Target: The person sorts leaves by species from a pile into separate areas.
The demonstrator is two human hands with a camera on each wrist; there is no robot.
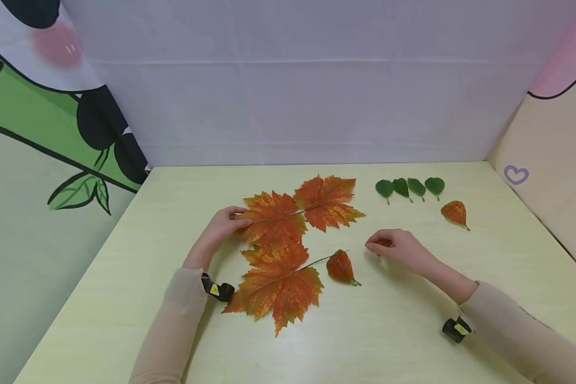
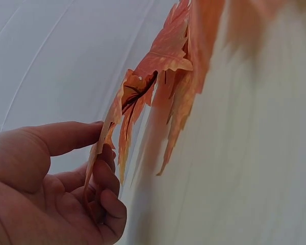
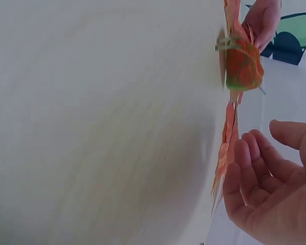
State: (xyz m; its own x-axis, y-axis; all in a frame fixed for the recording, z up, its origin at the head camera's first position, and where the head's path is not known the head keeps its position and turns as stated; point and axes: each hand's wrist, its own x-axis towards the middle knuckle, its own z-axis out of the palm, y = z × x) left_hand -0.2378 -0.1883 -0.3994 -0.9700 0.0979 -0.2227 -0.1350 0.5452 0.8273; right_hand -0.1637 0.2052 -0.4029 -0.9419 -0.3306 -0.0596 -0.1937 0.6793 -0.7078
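My left hand (image 1: pixel 219 226) pinches the left edge of an orange artificial maple leaf (image 1: pixel 274 220). Seen from the left wrist, the thumb lies on one face of that leaf (image 2: pixel 111 120) and curled fingers are behind it. A second maple leaf (image 1: pixel 327 202) adjoins it at the upper right, and a third maple leaf (image 1: pixel 280 285) lies below, its stem pointing right. Over that stem's end sits a small orange leaf (image 1: pixel 341 268). To its right, my right hand (image 1: pixel 403 249) hovers above the table, fingers loosely bent with nothing between them, as the right wrist view confirms.
Several small green leaves (image 1: pixel 416 186) stand in a row at the table's back right. Another small orange leaf (image 1: pixel 455 213) lies just in front of them. A pale wall cloth (image 1: pixel 317 106) rises behind the table (image 1: pixel 365 341).
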